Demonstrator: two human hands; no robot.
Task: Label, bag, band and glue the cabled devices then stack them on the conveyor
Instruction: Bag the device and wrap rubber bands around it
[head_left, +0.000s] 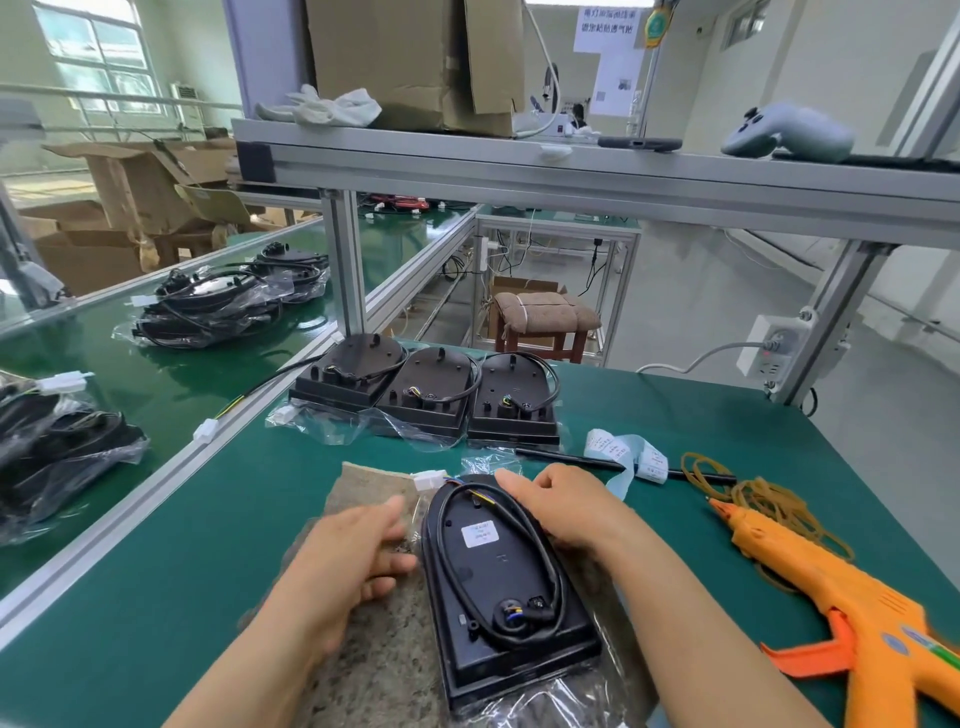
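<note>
Two things cut off: the orange glue gun (841, 597), at 4 o'clock from the middle, runs out past the lower right edge; a bagged heap (52, 441) at 9 o'clock runs off the left edge.
Hard to read: the print on the white label (480, 535) and on the label strip (623, 452) at 1 o'clock is too small.
Left hand (353, 551): motion-blurred at the left edge of the device (498, 577); cannot tell whether its fingers pinch anything or lie loose.
Right hand (561, 512): fingers curled over the device's far right rim, gripping it.
Task's thing: the black device, cable coiled on its back, lies in a clear bag (550, 696) on a brown mat (374, 649) before the person.
Surface: green table (208, 597); three more devices (426, 395) at 12 o'clock, rubber bands (779, 499) at 2 o'clock.
Room: green conveyor (156, 389) at 10 o'clock bearing bagged stacks (208, 306); an aluminium shelf (571, 171) overhead with a cardboard box (415, 62).
</note>
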